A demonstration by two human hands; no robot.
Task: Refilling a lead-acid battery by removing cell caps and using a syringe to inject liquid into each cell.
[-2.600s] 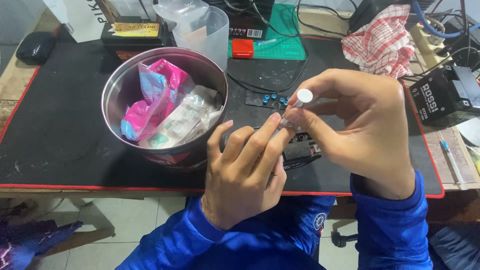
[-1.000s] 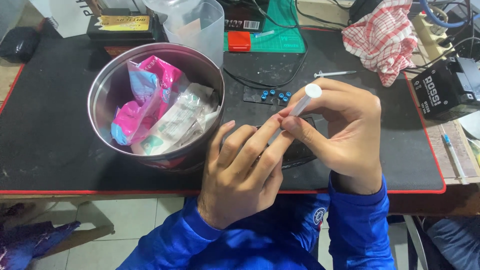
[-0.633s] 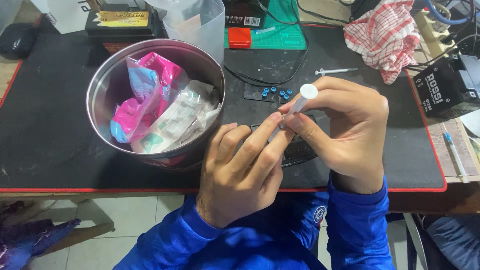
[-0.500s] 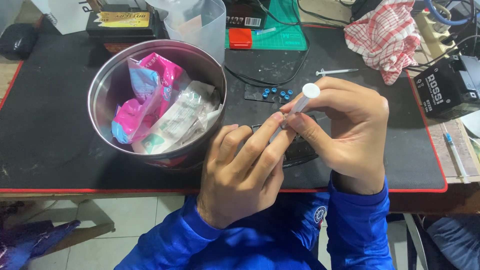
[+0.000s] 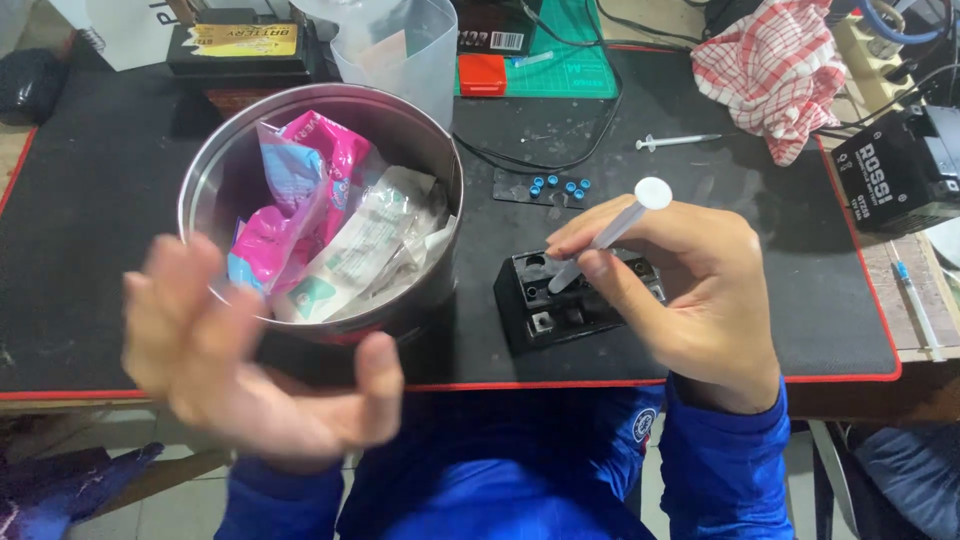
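My right hand (image 5: 690,300) grips a slim white syringe (image 5: 620,222), plunger end up, its tip down at the top of a small black battery (image 5: 570,305) near the mat's front edge. My left hand (image 5: 235,370) is blurred, open with fingers spread, in front of a round metal tin (image 5: 215,180) and holding nothing. The tin holds pink and white plastic packets (image 5: 320,225).
A black strip with several blue caps (image 5: 558,187) lies behind the battery. A second syringe (image 5: 675,141), a red-checked cloth (image 5: 775,70), a clear plastic jug (image 5: 400,45), a green cutting mat (image 5: 570,60) and larger black batteries (image 5: 905,170) stand farther back.
My left hand has let go of the syringe and swung away to the left, open. The small black battery, hidden before, now shows under the syringe tip.
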